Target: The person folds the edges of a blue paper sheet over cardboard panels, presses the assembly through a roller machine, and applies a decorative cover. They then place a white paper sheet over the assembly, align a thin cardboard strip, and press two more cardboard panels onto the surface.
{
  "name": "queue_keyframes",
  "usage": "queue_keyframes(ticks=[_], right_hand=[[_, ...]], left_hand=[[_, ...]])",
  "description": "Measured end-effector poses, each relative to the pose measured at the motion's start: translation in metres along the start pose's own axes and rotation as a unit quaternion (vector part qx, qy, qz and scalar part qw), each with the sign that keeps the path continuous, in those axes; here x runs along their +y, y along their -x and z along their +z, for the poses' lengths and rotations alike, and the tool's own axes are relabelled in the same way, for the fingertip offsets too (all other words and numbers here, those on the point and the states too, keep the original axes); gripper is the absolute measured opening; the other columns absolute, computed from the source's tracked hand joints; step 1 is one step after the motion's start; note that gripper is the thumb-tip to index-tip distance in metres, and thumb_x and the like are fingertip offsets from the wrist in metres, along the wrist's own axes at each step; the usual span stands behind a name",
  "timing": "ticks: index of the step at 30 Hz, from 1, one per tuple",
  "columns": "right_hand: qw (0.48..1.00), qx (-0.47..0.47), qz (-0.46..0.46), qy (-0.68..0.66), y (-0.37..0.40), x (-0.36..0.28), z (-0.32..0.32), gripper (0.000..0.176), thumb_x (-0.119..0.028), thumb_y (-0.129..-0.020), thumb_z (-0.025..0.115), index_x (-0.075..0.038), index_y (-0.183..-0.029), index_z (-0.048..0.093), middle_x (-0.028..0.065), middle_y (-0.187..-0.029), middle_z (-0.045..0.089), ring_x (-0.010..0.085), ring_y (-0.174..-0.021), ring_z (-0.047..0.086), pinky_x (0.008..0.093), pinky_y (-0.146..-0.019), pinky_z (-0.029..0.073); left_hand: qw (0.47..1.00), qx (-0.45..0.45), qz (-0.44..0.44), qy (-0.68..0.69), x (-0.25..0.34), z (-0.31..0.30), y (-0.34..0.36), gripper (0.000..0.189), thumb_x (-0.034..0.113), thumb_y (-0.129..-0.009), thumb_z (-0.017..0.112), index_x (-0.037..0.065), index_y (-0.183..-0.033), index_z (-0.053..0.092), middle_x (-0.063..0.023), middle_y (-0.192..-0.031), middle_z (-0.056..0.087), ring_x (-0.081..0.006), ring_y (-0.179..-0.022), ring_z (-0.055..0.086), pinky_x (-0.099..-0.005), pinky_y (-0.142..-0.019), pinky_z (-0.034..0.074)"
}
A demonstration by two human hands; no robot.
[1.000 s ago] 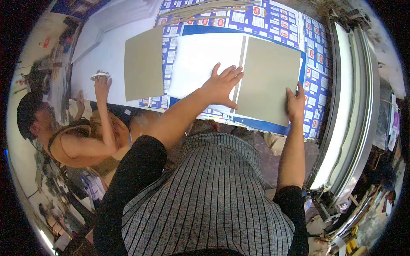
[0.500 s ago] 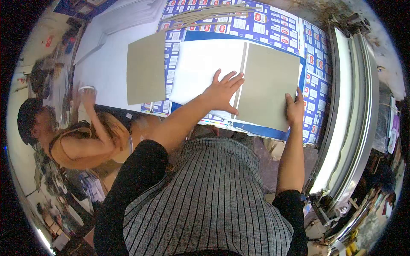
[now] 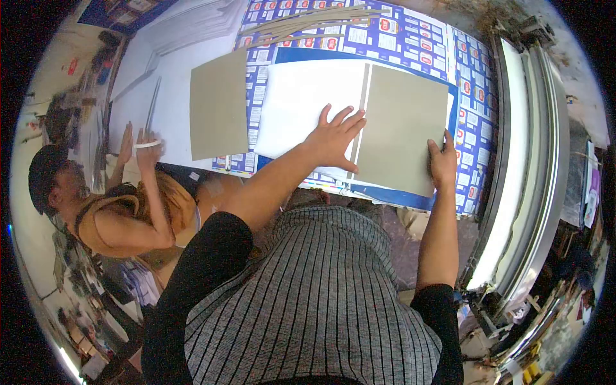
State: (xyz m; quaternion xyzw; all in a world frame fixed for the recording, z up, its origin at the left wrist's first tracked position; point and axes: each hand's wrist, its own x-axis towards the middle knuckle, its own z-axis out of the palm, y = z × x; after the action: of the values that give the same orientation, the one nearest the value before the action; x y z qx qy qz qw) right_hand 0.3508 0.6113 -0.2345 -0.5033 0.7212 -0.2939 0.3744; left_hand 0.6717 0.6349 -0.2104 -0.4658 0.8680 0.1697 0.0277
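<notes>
My left hand (image 3: 332, 138) lies spread, fingers apart, over the white sheet (image 3: 292, 102) and a narrow grey strip (image 3: 364, 90). To the right of that strip is a large grey board (image 3: 405, 106), a thin white gap between them. My right hand (image 3: 443, 163) has its thumb on the board's right edge and its fingers along the outer side; what the fingertips touch is partly hidden. Blue sheet (image 3: 308, 55) shows as a border around and beneath the white one. A second grey board (image 3: 219, 106) rests to the left, apart from both hands.
Several thin grey strips (image 3: 314, 24) lie at the back of the printed blue table covering (image 3: 420, 45). A long metal-edged machine (image 3: 532, 167) stands at the right. On the left, a co-worker (image 3: 128, 218) sits with hands over white sheets (image 3: 176, 83).
The grey board under my right hand has shifted very slightly left. My left hand stays in place. The co-worker's hands have moved, and a long thin strip now shows near them.
</notes>
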Motion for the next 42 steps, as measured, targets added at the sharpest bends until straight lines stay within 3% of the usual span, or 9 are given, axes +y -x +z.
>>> queue_keyframes(ticks=[8, 13, 14, 17, 30, 32, 42], right_hand=[[0.987, -0.006, 0.034, 0.156, -0.001, -0.028, -0.007, 0.067, -0.025, -0.087, 0.068, 0.003, -0.143, 0.043, 0.0316, -0.132, 0.056, 0.0420, -0.124, 0.056, 0.0424, -0.104, 0.045], [0.961, -0.021, -0.023, 0.276, -0.006, -0.024, -0.014, 0.064, -0.031, -0.087, 0.067, 0.004, -0.138, 0.050, 0.0303, -0.128, 0.059, 0.0430, -0.120, 0.058, 0.0441, -0.102, 0.046], [0.963, -0.010, -0.053, 0.265, -0.007, -0.022, -0.013, 0.063, -0.031, -0.087, 0.068, 0.004, -0.136, 0.052, 0.0297, -0.126, 0.060, 0.0429, -0.117, 0.059, 0.0450, -0.100, 0.047], [0.960, -0.033, -0.016, 0.278, -0.010, -0.022, -0.015, 0.064, -0.032, -0.086, 0.069, 0.003, -0.137, 0.052, 0.0297, -0.123, 0.061, 0.0421, -0.115, 0.060, 0.0454, -0.099, 0.047], [0.967, -0.026, -0.022, 0.253, -0.011, -0.019, -0.013, 0.066, -0.033, -0.085, 0.070, 0.003, -0.137, 0.052, 0.0306, -0.122, 0.061, 0.0414, -0.115, 0.061, 0.0447, -0.099, 0.047], [0.964, -0.030, -0.019, 0.262, -0.013, -0.018, -0.013, 0.066, -0.033, -0.084, 0.070, 0.003, -0.137, 0.052, 0.0303, -0.123, 0.061, 0.0417, -0.115, 0.060, 0.0447, -0.099, 0.047], [0.967, -0.015, -0.042, 0.252, -0.008, -0.018, -0.015, 0.067, -0.033, -0.084, 0.070, 0.003, -0.138, 0.051, 0.0298, -0.124, 0.061, 0.0410, -0.116, 0.060, 0.0442, -0.100, 0.047]], left_hand=[[1.000, -0.026, -0.007, -0.013, 0.001, -0.005, -0.003, 0.122, 0.074, -0.062, 0.074, 0.006, -0.153, 0.029, -0.0102, -0.163, 0.017, -0.0318, -0.151, 0.012, -0.0679, -0.115, 0.004], [1.000, 0.016, 0.001, -0.002, 0.000, 0.004, -0.002, 0.116, 0.071, -0.064, 0.073, 0.006, -0.151, 0.033, -0.0110, -0.162, 0.022, -0.0334, -0.150, 0.015, -0.0667, -0.115, 0.008], [1.000, 0.011, 0.001, 0.003, -0.001, 0.005, -0.002, 0.115, 0.071, -0.065, 0.073, 0.006, -0.151, 0.032, -0.0113, -0.162, 0.021, -0.0336, -0.150, 0.015, -0.0665, -0.115, 0.007], [1.000, 0.014, 0.003, 0.001, -0.001, 0.005, -0.002, 0.114, 0.071, -0.067, 0.071, 0.006, -0.152, 0.032, -0.0111, -0.163, 0.021, -0.0338, -0.150, 0.015, -0.0665, -0.115, 0.007], [1.000, 0.002, -0.004, -0.005, 0.000, 0.001, -0.003, 0.114, 0.072, -0.068, 0.070, 0.007, -0.152, 0.031, -0.0106, -0.163, 0.021, -0.0342, -0.150, 0.015, -0.0662, -0.115, 0.009], [0.999, -0.037, -0.019, 0.008, 0.001, -0.002, -0.004, 0.117, 0.073, -0.066, 0.072, 0.007, -0.153, 0.029, -0.0096, -0.164, 0.016, -0.0335, -0.151, 0.011, -0.0674, -0.116, 0.004], [1.000, -0.003, -0.005, 0.010, -0.001, 0.003, -0.002, 0.118, 0.074, -0.066, 0.071, 0.007, -0.153, 0.030, -0.0095, -0.164, 0.017, -0.0346, -0.150, 0.012, -0.0675, -0.115, 0.004]])
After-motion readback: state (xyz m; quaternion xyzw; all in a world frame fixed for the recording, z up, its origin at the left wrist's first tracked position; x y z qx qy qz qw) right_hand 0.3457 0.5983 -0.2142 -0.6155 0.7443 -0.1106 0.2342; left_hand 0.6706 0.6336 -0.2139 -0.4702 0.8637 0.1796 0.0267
